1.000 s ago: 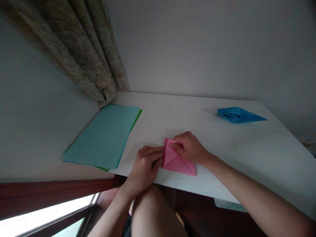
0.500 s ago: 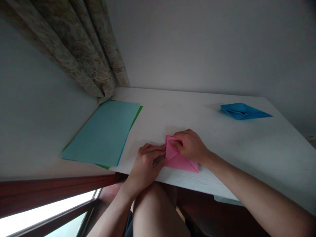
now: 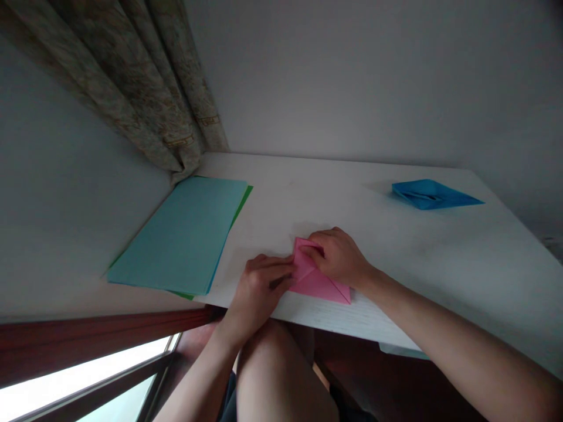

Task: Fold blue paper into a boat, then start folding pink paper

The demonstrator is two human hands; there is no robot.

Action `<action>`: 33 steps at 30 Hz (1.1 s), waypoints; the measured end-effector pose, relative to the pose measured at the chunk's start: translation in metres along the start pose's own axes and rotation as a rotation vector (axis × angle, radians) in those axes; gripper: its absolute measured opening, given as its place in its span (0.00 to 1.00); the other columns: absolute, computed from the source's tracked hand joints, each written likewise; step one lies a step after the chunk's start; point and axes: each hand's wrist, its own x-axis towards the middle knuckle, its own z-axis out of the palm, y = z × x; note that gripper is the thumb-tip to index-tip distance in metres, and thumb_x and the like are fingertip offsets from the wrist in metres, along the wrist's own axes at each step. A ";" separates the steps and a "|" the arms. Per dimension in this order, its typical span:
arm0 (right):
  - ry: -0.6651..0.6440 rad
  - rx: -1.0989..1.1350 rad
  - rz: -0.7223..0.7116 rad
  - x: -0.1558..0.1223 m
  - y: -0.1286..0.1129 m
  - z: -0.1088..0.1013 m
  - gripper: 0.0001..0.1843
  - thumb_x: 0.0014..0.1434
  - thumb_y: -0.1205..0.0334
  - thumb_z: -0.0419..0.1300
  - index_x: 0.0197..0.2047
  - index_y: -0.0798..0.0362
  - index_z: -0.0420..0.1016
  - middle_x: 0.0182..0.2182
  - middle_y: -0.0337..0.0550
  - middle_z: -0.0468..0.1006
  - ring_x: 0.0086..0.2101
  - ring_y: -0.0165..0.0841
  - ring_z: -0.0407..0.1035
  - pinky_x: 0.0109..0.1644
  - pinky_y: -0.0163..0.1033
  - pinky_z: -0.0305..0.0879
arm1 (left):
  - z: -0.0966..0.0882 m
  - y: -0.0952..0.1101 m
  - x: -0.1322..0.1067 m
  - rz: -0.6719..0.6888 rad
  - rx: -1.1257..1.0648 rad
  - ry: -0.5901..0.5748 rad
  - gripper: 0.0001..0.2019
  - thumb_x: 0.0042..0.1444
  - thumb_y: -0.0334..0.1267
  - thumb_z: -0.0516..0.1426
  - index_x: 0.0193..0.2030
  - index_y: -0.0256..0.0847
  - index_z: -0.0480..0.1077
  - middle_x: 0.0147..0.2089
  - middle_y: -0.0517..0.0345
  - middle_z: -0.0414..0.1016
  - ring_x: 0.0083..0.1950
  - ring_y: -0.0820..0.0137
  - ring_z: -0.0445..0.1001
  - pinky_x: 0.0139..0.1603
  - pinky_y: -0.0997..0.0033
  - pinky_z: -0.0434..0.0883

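Observation:
A folded piece of pink paper lies near the front edge of the white table, with crease lines across it. My right hand grips its upper right part, thumb on top and fingers curled at the far side. From the left, my left hand reaches the paper's left edge; its fingertips and thumb close on that edge. Part of the paper is hidden under my right hand.
On the left of the white table lies a stack of pale blue-green sheets, with green and blue edges showing beneath. A folded blue paper shape rests at the back right. A patterned curtain hangs at the back left corner.
My left fingers have moved slightly onto the left edge of the pink paper. My right hand keeps its grip, and the view has shifted a little.

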 end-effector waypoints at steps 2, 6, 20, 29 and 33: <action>0.011 0.004 -0.001 0.000 0.000 0.000 0.15 0.64 0.61 0.55 0.26 0.52 0.72 0.23 0.40 0.75 0.26 0.33 0.65 0.39 0.41 0.54 | 0.001 -0.002 0.001 0.045 -0.011 0.006 0.09 0.56 0.28 0.64 0.40 0.47 0.82 0.46 0.56 0.83 0.46 0.63 0.79 0.49 0.59 0.75; 0.023 0.025 -0.004 -0.001 0.001 0.002 0.15 0.65 0.61 0.54 0.26 0.52 0.72 0.24 0.40 0.75 0.27 0.33 0.66 0.40 0.41 0.55 | -0.002 -0.001 0.001 0.055 -0.011 -0.013 0.14 0.58 0.25 0.61 0.46 0.47 0.80 0.46 0.57 0.83 0.45 0.64 0.78 0.49 0.61 0.75; 0.009 -0.008 -0.031 0.001 -0.004 0.001 0.13 0.64 0.63 0.55 0.29 0.53 0.76 0.29 0.45 0.81 0.31 0.36 0.70 0.43 0.43 0.56 | 0.003 0.003 -0.001 0.110 0.103 -0.018 0.12 0.62 0.32 0.60 0.47 0.52 0.80 0.48 0.54 0.79 0.48 0.63 0.76 0.49 0.58 0.71; 0.017 0.481 0.153 -0.005 0.064 -0.029 0.14 0.59 0.55 0.58 0.29 0.55 0.77 0.22 0.40 0.74 0.25 0.32 0.66 0.31 0.37 0.57 | 0.007 0.004 -0.005 0.171 0.199 0.023 0.09 0.59 0.33 0.62 0.44 0.47 0.81 0.49 0.51 0.78 0.47 0.61 0.75 0.48 0.55 0.71; -0.054 0.504 0.159 -0.012 0.081 -0.038 0.13 0.56 0.55 0.59 0.28 0.55 0.79 0.22 0.39 0.75 0.26 0.31 0.66 0.31 0.36 0.58 | 0.009 -0.002 -0.005 0.188 0.194 0.056 0.08 0.61 0.35 0.60 0.43 0.48 0.81 0.47 0.51 0.79 0.46 0.62 0.75 0.47 0.56 0.72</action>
